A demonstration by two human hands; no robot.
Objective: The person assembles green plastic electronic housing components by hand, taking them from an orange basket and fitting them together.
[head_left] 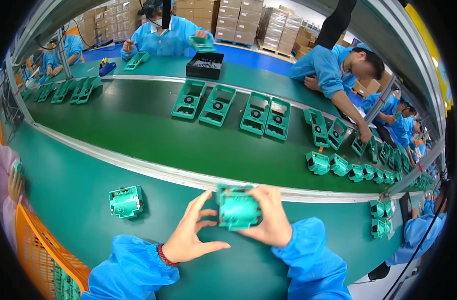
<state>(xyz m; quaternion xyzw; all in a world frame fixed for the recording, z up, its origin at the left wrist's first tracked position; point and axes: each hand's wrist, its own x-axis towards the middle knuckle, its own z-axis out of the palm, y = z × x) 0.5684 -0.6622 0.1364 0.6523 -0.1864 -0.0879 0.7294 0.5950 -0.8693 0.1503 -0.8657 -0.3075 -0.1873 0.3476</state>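
Observation:
My right hand (268, 215) grips a green plastic housing (237, 209) by its right side, above the green bench top; motion blurs its outline. Just left of that housing, my left hand (191, 232) has its fingers spread and thumb apart, with nothing between them. A gap shows between the left fingers and the part. Another green housing (126, 202) of the same kind lies on the bench, left of my left hand. The underside of the held piece is hidden.
Beyond a metal rail (188, 178) runs a green conveyor (153, 135) carrying green frames (217, 105) and a row of housings (318, 163). An orange crate (36, 240) stands at the left. Across the line are co-workers and a black box (204, 71).

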